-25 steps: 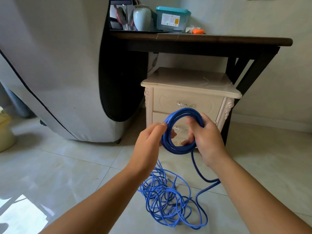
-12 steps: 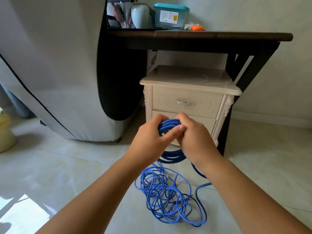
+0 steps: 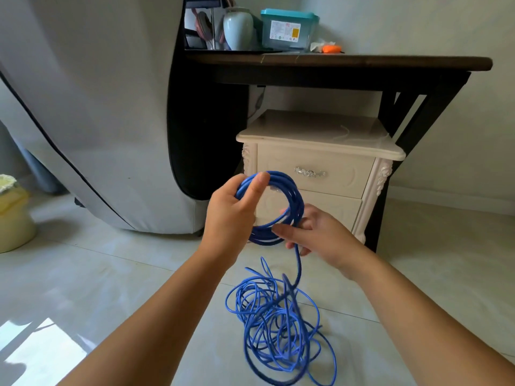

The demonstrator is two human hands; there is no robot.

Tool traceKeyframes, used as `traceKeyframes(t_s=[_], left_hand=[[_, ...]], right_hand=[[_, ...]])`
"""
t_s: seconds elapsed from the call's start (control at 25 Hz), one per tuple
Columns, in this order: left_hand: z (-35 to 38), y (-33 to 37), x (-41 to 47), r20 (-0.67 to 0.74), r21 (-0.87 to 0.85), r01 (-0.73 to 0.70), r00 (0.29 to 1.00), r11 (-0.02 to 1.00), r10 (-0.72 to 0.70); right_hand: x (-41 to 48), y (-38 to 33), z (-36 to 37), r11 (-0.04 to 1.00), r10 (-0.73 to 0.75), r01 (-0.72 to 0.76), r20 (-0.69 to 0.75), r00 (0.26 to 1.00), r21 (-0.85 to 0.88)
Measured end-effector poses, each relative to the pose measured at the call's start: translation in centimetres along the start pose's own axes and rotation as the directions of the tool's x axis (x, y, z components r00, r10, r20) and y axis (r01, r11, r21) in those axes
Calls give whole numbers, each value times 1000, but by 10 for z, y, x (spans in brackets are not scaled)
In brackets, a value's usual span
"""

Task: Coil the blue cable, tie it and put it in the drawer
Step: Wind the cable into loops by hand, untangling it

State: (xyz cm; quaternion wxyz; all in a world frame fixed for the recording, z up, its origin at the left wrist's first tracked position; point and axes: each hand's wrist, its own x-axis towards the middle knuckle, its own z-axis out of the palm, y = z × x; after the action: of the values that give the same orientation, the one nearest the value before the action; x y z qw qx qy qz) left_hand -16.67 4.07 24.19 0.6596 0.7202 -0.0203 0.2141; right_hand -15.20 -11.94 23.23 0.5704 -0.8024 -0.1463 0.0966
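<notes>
Head view: a big grey cover [image 3: 83, 107] with dark piping fills the left side and reaches down to the pale tiled floor [image 3: 83, 274]. Right of it stands a dark wooden counter [image 3: 362, 64], and beneath that a cream nightstand [image 3: 320, 135] whose top drawer [image 3: 345, 176] is closed, with a silver handle [image 3: 309, 172] at its middle.

The blue cable [image 3: 295, 196] is in two parts. Several turns form a round coil held in the air in front of the nightstand, while the rest lies in a loose tangled heap on the floor below the hands. One strand runs from the coil down to the heap.

The left hand [image 3: 231, 215] holds the coil's upper left side, its grip closed round the turns with the thumb laid over the top. The right hand [image 3: 320, 235] is at the coil's lower right; the hanging strand passes between its thumb and fairly straight fingers in a loose grip.

On the counter sit a teal-lidded box [image 3: 288, 29], a pale vase [image 3: 238, 30] and a small orange object [image 3: 331, 48]. A yellow pot [image 3: 14, 218] stands at the far left.
</notes>
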Motion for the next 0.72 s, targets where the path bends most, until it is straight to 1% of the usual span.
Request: traceKeyframes(t_s=[0.04, 0.12, 0.16, 0.24, 0.28, 0.32, 0.36, 0.4, 0.44, 0.48, 0.6, 0.64, 0.72], left_hand=[[-2, 0, 1, -19, -71, 48, 999, 996, -49], [1, 1, 1, -55, -241, 138, 986, 961, -155], [5, 1, -1, -62, -342, 189, 973, 920, -223], [15, -4, -8, -49, -523, 302, 923, 797, -381], [20, -7, -13, -41, -564, 346, 895, 750, -444], [25, -10, -17, -56, -529, 377, 878, 760, -475], [27, -12, -23, -91, -406, 402, 876, 821, -474], [28, -13, -29, -107, -264, 407, 889, 874, -446], [27, -13, -32, -98, -162, 398, 904, 903, -416], [26, -13, -33, -81, -105, 373, 921, 922, -382], [15, -14, -27, -10, -94, 203, 979, 975, -205], [10, -13, -25, 37, -55, 114, 993, 992, -113], [1, -14, -19, 158, 121, -83, 985, 989, 63]], right_hand=[[0, 1, 2, 999, -6, 7, -22, 1000, 51], [-2, 2, 11, 983, -56, 84, -168, 984, 163], [-3, 3, 19, 966, -71, 129, -252, 965, 225], [-6, 2, 37, 915, -68, 207, -372, 926, 347], [-7, 2, 44, 895, -53, 226, -412, 910, 384], [-8, 0, 46, 892, -41, 236, -453, 891, 385], [-8, -2, 46, 906, -34, 235, -493, 869, 352], [-8, -4, 43, 923, -33, 229, -529, 848, 310], [-7, -4, 38, 937, -39, 223, -554, 831, 267], [-5, -4, 33, 951, -49, 212, -565, 823, 226], [-3, -6, 24, 974, -86, 182, -520, 850, 136], [-3, -7, 24, 979, -110, 179, -491, 864, 96], [-5, -9, 25, 980, -189, 195, -411, 892, -28]])
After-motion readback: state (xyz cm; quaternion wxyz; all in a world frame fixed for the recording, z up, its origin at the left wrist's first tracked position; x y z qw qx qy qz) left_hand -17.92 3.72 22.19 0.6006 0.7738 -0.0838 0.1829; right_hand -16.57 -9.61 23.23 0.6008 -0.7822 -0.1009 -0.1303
